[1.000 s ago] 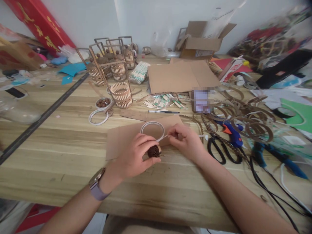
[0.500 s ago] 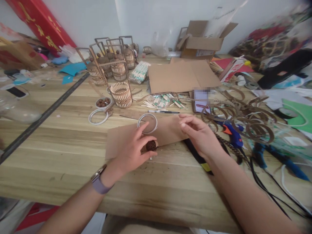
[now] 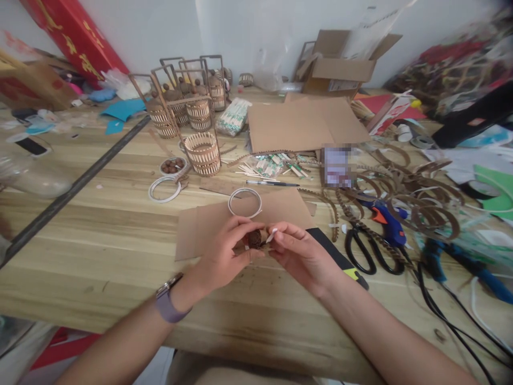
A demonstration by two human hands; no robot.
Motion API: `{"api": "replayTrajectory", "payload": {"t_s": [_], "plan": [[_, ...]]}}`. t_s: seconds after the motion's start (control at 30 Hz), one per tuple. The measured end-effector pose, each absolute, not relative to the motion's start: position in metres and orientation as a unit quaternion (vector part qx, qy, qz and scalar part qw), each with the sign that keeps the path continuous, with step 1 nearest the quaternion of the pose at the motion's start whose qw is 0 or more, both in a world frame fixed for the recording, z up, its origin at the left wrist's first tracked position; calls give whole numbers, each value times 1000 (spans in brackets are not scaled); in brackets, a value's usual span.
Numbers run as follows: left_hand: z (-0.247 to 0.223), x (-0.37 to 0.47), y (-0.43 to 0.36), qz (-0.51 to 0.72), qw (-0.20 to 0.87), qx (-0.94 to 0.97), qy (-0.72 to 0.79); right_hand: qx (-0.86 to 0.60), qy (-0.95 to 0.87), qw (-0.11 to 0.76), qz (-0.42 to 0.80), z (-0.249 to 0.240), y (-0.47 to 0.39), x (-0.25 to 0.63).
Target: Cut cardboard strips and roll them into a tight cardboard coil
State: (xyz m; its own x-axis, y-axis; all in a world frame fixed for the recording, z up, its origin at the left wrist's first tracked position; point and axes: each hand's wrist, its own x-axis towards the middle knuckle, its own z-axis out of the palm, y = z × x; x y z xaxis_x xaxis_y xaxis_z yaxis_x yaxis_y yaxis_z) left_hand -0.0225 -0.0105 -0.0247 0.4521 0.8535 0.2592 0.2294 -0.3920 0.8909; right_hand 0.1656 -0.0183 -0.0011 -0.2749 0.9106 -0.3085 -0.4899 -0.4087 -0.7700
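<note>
A small dark brown ball with a rough, patterned surface is pinched between the thumb and fingers of my left hand. My right hand is closed close beside it, with a small white strip between thumb and fingertips at the ball's right side. Whether the strip is stuck to the ball I cannot tell. Both hands are over the front edge of a flat cardboard piece. A roll of white-edged tape lies on the cardboard just beyond my fingers.
Slatted baskets with tall handles stand at the back left, by a bowl of brown balls. To the right lie black-handled scissors, a blue glue gun, a box cutter, pliers, cables and curled brown strips.
My right hand has moved left and down to meet the ball in my left hand, and a white strip now shows in its fingertips. The scissors are uncovered.
</note>
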Motion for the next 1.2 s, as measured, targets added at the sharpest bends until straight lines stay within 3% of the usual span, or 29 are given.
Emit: {"api": "replayTrajectory", "payload": {"t_s": [1.2], "plan": [[-26, -18, -10, 388, 412, 737, 368, -358, -176, 457, 795, -7, -24, 158]]}}
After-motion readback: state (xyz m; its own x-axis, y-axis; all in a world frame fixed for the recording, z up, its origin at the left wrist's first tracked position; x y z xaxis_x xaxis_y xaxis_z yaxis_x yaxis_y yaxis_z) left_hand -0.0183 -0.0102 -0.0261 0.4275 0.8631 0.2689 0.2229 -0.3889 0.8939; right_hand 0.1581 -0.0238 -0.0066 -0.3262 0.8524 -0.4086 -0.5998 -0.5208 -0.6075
